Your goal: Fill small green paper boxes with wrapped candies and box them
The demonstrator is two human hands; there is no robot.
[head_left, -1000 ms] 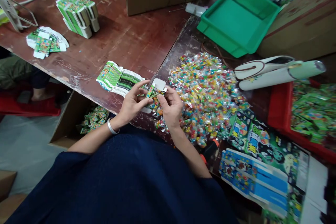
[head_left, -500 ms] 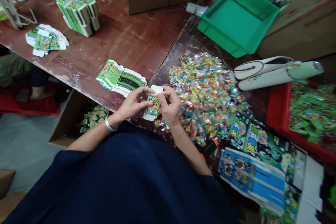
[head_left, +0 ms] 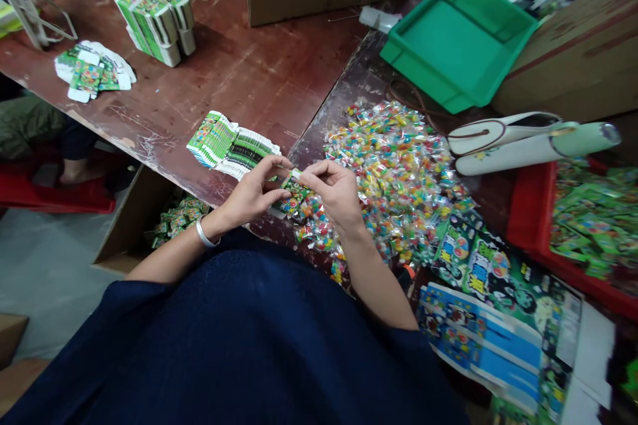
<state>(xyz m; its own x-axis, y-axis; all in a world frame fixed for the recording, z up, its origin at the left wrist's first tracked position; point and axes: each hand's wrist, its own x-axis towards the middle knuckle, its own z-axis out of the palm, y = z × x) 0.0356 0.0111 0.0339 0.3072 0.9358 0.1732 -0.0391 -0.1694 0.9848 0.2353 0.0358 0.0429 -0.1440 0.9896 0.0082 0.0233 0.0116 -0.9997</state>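
A small green printed carton (head_left: 295, 198) is held just above the table, in front of my body. My left hand (head_left: 256, 192) grips it from the left, thumb on the near side and fingers at its far edge. My right hand (head_left: 337, 191) is closed at the carton's upper end, thumb and fingertips at the end flap. Just beyond my left hand lies a row of flattened green-and-white cartons (head_left: 232, 143). A wide pile of clear sachets of coloured candies (head_left: 393, 166) spreads to the right, close to my right hand.
A green tray (head_left: 453, 40) and a white strapped case (head_left: 523, 146) stand beyond the pile. At right are a red crate (head_left: 531, 212) and printed packaging sheets (head_left: 478, 325). Stacked cartons (head_left: 157, 20) stand far left; an open cardboard box (head_left: 124, 232) sits below the table edge. A person's leg (head_left: 34, 126) shows at left.
The carton's white top flap, upright before, now looks folded down. My right hand has moved slightly right and turned over the flap. The view has shifted a little.
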